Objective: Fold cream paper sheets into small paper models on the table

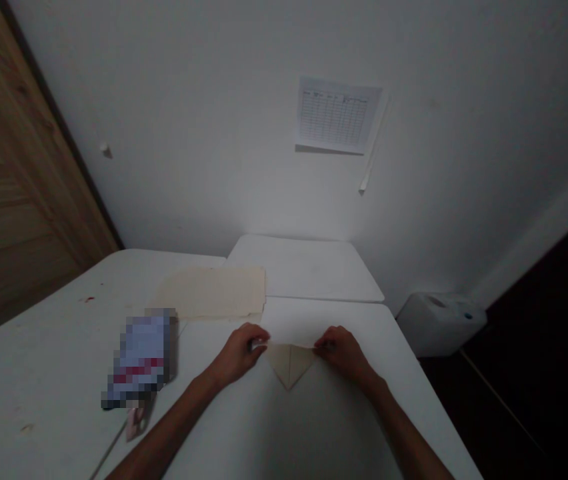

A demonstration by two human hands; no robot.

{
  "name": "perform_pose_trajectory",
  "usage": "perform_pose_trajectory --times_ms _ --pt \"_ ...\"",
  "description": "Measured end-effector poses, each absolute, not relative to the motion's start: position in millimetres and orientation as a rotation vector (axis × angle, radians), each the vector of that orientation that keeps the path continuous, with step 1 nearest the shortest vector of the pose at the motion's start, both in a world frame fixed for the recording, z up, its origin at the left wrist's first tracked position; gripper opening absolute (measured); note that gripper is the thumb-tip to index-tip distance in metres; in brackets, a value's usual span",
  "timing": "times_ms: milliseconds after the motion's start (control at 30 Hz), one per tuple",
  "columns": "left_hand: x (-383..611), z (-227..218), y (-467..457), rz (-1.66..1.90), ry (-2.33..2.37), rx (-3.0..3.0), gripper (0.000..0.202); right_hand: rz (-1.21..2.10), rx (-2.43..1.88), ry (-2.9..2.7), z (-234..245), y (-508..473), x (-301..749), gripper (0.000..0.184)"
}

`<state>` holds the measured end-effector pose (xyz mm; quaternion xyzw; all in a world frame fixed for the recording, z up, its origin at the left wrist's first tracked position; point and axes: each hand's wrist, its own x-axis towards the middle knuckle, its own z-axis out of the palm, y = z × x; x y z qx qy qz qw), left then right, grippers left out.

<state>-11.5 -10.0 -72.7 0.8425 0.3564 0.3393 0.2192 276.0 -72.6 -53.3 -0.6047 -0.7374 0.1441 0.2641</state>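
A sheet of paper [291, 323] lies on the white table [274, 427] in front of me, folded so that a cream-coloured point [290, 368] faces me. My left hand [239, 353] pinches the fold's left corner with closed fingers. My right hand [345, 352] pinches the right corner the same way. Both hands rest on the table, about a hand's width apart.
A stack of cream paper [211, 292] lies just beyond my left hand. A blurred-out flat object [140, 360] sits to the left, with a small pink thing [137, 421] below it. A white box [439, 321] stands off the table's right edge. A printed sheet [337, 115] hangs on the wall.
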Motion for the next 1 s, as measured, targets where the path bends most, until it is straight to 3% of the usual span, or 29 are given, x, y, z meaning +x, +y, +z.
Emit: perform_pose_trajectory --times_ms 300,767,900,1000 --pt "-13 -68 -8 0.951 0.862 2.466 0.015 0.150 -1.601 -2.137 -59 -79 277 0.014" --pt "-22 -56 -23 0.587 0.748 2.832 0.030 -0.250 -1.465 -2.520 -60 -96 281 0.028" --pt "-19 -48 -32 0.539 0.763 2.862 0.023 -0.233 -1.513 -2.520 -49 -105 278 0.033" --pt "-12 -42 -45 0.502 0.847 2.882 0.014 -0.191 -1.540 -2.478 -40 -110 270 0.026"
